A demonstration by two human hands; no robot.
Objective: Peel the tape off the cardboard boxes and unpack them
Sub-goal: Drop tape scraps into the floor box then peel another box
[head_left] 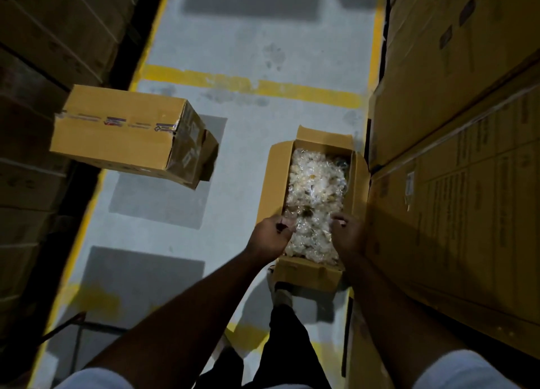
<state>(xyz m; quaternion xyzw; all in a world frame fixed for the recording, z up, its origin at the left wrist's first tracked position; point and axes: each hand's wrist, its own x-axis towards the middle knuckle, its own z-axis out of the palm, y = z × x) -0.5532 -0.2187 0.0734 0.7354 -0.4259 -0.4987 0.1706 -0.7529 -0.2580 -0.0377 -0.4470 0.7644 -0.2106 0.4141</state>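
The open cardboard box (314,201) sits on the grey floor (239,160) hard against the wall of stacked cartons (455,160) along the floor's right edge, its flaps folded outward so the contents lie exposed. It is packed to the brim with small clear-wrapped items (314,181), pale and crinkly; what they are is too blurred to tell. Both hands reach into the near end of the box. The left hand (273,235) has its fingers curled into the wrapped items at the box's left wall, and the right hand (347,233) curls in the same way at the right wall, seemingly gathering a bundle between them to lift out; whether either has a firm hold is not clear. Unpacking of this box looks barely begun. Well apart, toward the floor's left edge, a second cardboard box (125,131) rests on another, its printed tape strip (122,122) unpeeled, likely waiting its turn. Yellow floor lines (251,86) mark the aisle.
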